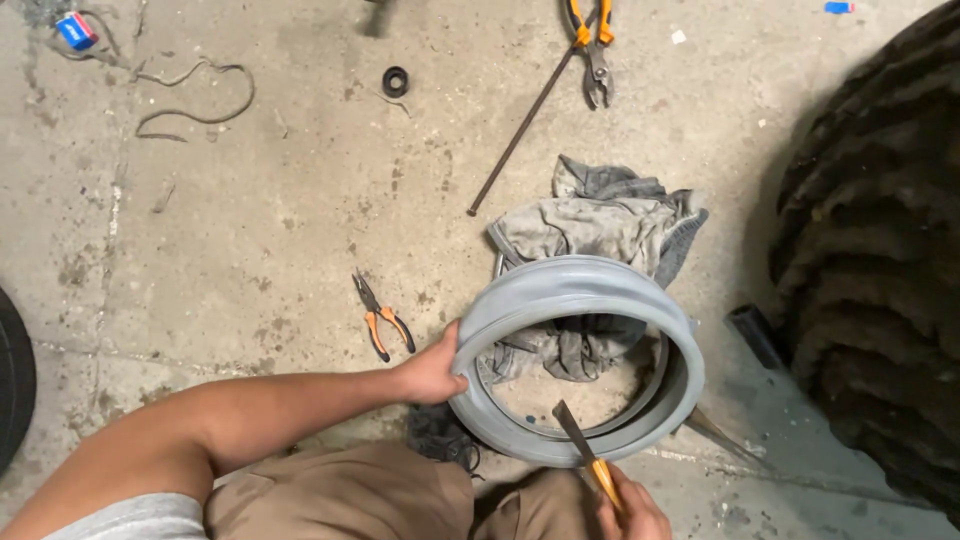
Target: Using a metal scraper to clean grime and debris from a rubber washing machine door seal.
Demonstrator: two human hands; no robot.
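Observation:
A grey rubber ring gasket stands tilted on the concrete floor in front of my knees. My left hand grips its left rim, thumb over the edge. My right hand, at the bottom edge of the view, holds an orange-handled flat tool whose dark blade points up into the ring's near inner side. A crumpled grey cloth lies behind the ring and partly inside it.
Small orange-handled pliers lie left of the ring. Larger pliers and a thin metal rod lie farther off. A small black ring, a wire and a large dark ribbed mass at the right are also present.

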